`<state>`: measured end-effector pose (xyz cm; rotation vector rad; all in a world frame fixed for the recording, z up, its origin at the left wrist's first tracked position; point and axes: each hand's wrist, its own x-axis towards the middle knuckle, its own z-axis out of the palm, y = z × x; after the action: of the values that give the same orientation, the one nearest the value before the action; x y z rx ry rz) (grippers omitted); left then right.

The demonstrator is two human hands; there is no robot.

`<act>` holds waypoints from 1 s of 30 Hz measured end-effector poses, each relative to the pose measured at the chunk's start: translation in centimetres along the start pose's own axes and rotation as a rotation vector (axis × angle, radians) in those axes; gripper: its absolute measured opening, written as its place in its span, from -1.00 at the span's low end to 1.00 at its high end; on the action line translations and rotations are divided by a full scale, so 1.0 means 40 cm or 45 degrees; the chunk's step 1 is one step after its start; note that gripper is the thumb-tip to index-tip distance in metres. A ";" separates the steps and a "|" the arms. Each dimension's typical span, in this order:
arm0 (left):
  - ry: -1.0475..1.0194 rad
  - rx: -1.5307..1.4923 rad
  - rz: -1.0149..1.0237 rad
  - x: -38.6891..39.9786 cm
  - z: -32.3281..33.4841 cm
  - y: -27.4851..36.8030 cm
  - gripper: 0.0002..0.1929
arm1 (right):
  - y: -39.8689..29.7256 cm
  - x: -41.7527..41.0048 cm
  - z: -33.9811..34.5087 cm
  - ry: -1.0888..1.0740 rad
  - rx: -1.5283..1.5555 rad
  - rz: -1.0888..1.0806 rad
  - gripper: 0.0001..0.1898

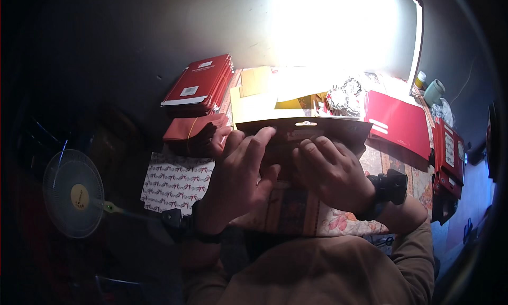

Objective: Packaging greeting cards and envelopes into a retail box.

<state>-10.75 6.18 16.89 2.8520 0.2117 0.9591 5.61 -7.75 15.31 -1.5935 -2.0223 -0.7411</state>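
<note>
A dark-looking card wallet (301,129) with a hang hole at its top edge stands tilted up in front of me, its inner side in shadow. My left hand (246,162) grips its left part, with the index finger stretched along the panel and the thumb lower down. Curled fingers of my right hand (331,170) press at the wallet's middle and right. The fingertips of that hand, and whatever they pinch, are hidden. A strapped device sits on each wrist.
Left are stacked red card wallets (202,80), banded red envelopes (194,132), bow-patterned paper (174,182) and a fan (75,194). Behind lie yellow sheets (254,104) and a tray with patterned pieces (345,98). Right are a red folder (401,122), a cup (434,91) and more wallets (448,154).
</note>
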 end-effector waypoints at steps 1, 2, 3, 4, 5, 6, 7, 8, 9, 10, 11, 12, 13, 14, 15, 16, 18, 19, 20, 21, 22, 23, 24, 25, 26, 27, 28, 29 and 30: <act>-0.009 0.006 0.003 0.001 -0.002 0.002 -0.39 | 0.000 0.003 -0.002 -0.018 -0.052 -0.011 -0.60; -0.007 0.004 0.002 0.002 -0.003 0.003 -0.39 | 0.000 0.007 -0.005 -0.037 -0.104 -0.023 -0.59; -0.011 0.006 -0.003 0.001 -0.006 0.006 -0.40 | 0.000 0.011 -0.009 -0.038 -0.102 -0.027 -0.59; -0.016 0.009 -0.009 -0.001 -0.008 0.007 -0.42 | 0.001 0.014 -0.013 -0.056 -0.065 -0.014 -0.60; -0.015 0.010 -0.013 -0.004 -0.007 0.006 -0.42 | 0.003 0.018 -0.014 -0.073 -0.028 -0.002 -0.60; -0.011 0.029 -0.002 -0.006 -0.006 0.005 -0.43 | 0.005 0.020 -0.014 -0.074 -0.031 -0.003 -0.60; -0.007 0.048 0.009 -0.008 -0.005 0.003 -0.45 | 0.008 0.022 -0.014 -0.096 0.075 0.022 -0.62; -0.005 0.047 0.010 -0.009 -0.006 0.004 -0.45 | 0.009 0.024 -0.014 -0.117 0.181 0.048 -0.64; -0.027 0.039 -0.002 -0.010 -0.009 0.005 -0.46 | 0.011 0.024 -0.014 -0.119 0.181 0.046 -0.64; -0.049 0.031 -0.014 -0.012 -0.010 0.006 -0.47 | 0.013 0.023 -0.015 -0.138 0.227 0.068 -0.68; -0.049 0.031 -0.015 -0.013 -0.010 0.005 -0.47 | 0.014 0.023 -0.015 -0.158 0.273 0.090 -0.71; -0.035 0.022 -0.022 -0.015 -0.009 0.005 -0.48 | 0.014 0.022 -0.013 -0.158 0.274 0.087 -0.71; -0.022 0.013 -0.029 -0.017 -0.009 0.005 -0.48 | 0.012 0.021 -0.011 -0.140 0.273 0.083 -0.73; -0.022 0.016 -0.031 -0.021 -0.008 0.004 -0.48 | 0.012 0.021 -0.010 -0.122 0.271 0.078 -0.75; -0.010 -0.018 -0.038 -0.025 -0.007 0.003 -0.48 | 0.012 0.023 -0.011 -0.120 0.273 0.075 -0.75; 0.002 -0.051 -0.046 -0.029 -0.007 0.002 -0.48 | 0.013 0.026 -0.015 -0.128 0.278 0.067 -0.75; 0.059 -0.066 -0.024 -0.038 -0.014 -0.005 -0.48 | 0.012 0.031 -0.020 -0.132 0.288 0.056 -0.76; 0.115 -0.085 0.000 -0.043 -0.018 -0.010 -0.48 | 0.011 0.032 -0.021 -0.166 0.284 0.076 -0.76; 0.115 -0.079 -0.002 -0.059 -0.012 -0.021 -0.48 | 0.009 0.032 -0.021 -0.200 0.280 0.095 -0.77; 0.241 -0.106 -0.019 -0.081 0.009 -0.042 -0.47 | 0.012 0.030 -0.021 -0.200 0.274 0.097 -0.77; 0.366 -0.115 -0.048 -0.106 0.020 -0.055 -0.46 | 0.012 0.029 -0.021 -0.234 0.287 0.104 -0.72; 0.369 -0.099 -0.054 -0.119 0.037 -0.059 -0.46 | 0.013 0.028 -0.022 -0.269 0.300 0.111 -0.66; 0.455 -0.329 -0.233 -0.128 0.062 -0.059 -0.46 | 0.012 0.028 -0.024 -0.265 0.306 0.094 -0.66; 0.541 -0.560 -0.413 -0.136 0.084 -0.058 -0.46 | 0.011 0.027 -0.027 -0.312 0.299 0.121 -0.67; 0.454 -0.865 -0.536 -0.144 0.099 -0.059 -0.38 | 0.010 0.026 -0.027 -0.360 0.290 0.148 -0.67; 0.514 -1.136 -0.504 -0.152 0.134 -0.071 -0.33 | 0.008 0.027 -0.027 -0.355 0.297 0.125 -0.67; 0.458 -1.384 -0.575 -0.149 0.139 -0.061 -0.33 | 0.012 0.025 -0.022 -0.298 0.282 0.090 -0.66; 0.399 -1.633 -0.641 -0.146 0.144 -0.052 -0.33 | 0.015 0.025 -0.018 -0.242 0.266 0.055 -0.65; 0.443 -1.715 -0.725 -0.139 0.159 -0.040 -0.46 | 0.014 0.026 -0.021 -0.247 0.269 0.039 -0.65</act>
<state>-11.42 6.34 8.31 1.3013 0.2474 0.9105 5.95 -7.44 16.69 -1.6200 -2.1251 -0.3589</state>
